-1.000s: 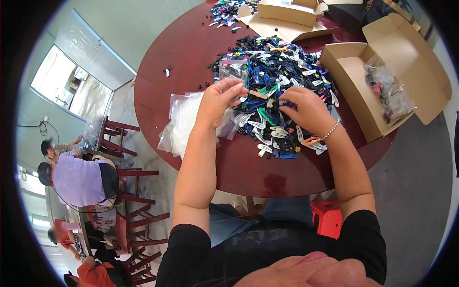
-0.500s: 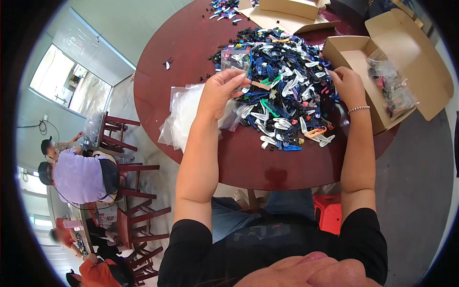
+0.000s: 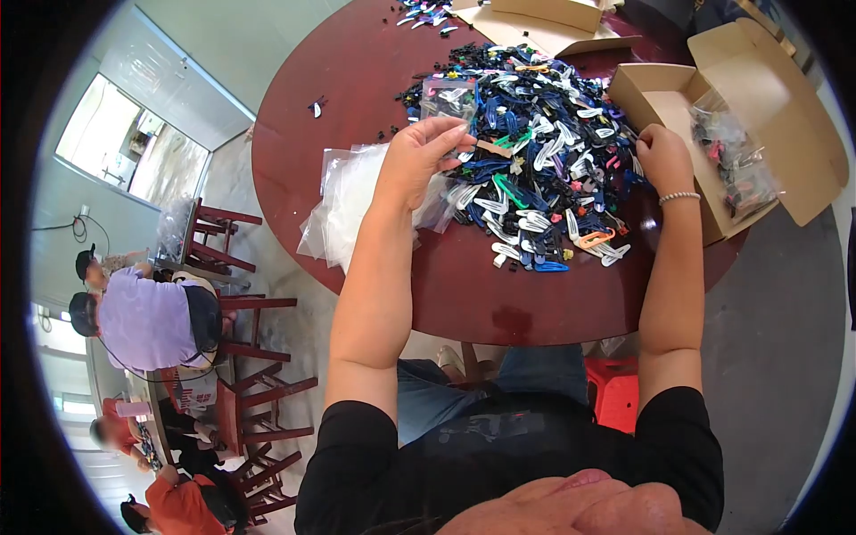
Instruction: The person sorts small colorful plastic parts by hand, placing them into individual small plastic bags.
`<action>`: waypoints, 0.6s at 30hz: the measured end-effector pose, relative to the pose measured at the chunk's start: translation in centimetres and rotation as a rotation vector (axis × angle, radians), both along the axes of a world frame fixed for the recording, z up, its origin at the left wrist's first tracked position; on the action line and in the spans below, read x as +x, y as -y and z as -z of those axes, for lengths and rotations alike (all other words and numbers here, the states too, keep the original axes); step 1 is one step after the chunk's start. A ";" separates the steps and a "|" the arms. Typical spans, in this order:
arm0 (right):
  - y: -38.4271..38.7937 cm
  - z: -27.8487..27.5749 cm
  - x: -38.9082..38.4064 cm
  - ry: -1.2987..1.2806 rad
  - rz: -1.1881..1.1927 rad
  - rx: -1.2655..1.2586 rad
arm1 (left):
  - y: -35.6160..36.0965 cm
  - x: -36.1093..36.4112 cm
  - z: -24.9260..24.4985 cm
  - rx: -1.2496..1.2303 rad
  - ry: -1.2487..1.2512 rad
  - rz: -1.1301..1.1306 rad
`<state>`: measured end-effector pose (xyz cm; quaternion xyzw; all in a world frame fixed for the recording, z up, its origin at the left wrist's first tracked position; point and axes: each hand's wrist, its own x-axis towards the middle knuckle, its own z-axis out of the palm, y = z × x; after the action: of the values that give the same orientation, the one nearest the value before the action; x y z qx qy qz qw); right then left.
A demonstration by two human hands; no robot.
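Observation:
A large heap of hair clips [image 3: 544,152], mostly black, blue and white, lies on the dark red round table [image 3: 312,80]. My left hand [image 3: 430,153] is at the heap's left edge, thumb and fingers pinched together on something too small to name, near a small brown strip [image 3: 494,149]. Just beyond it lies a clear bag with clips [image 3: 448,96]. My right hand [image 3: 662,159] is closed at the heap's right edge, its fingertips turned in toward the clips; what it holds is hidden. Flat clear plastic bags [image 3: 352,201] are spread under my left wrist.
An open cardboard box [image 3: 713,214] at the right holds filled clear bags [image 3: 729,156]. More cardboard [image 3: 544,13] and a smaller clip pile [image 3: 426,12] are at the far edge. Several people, one in a purple shirt [image 3: 152,316], sit at the left. A red stool [image 3: 613,397] is below the table.
My right hand has shifted slightly right and down, away from the heap's edge. The view has moved slightly, and my left hand still keeps its pinch.

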<state>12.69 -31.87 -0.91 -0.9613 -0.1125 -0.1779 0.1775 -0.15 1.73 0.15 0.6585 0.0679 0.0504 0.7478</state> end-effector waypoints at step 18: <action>-3.8 -2.1 -4.1 -0.342 -0.817 -0.024 | 0.2 -0.1 -0.1 0.024 0.011 0.036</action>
<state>8.55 -28.11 1.23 -0.8557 -0.4542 0.0696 0.2381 -0.28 1.53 0.21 0.6681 0.0516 0.0414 0.7411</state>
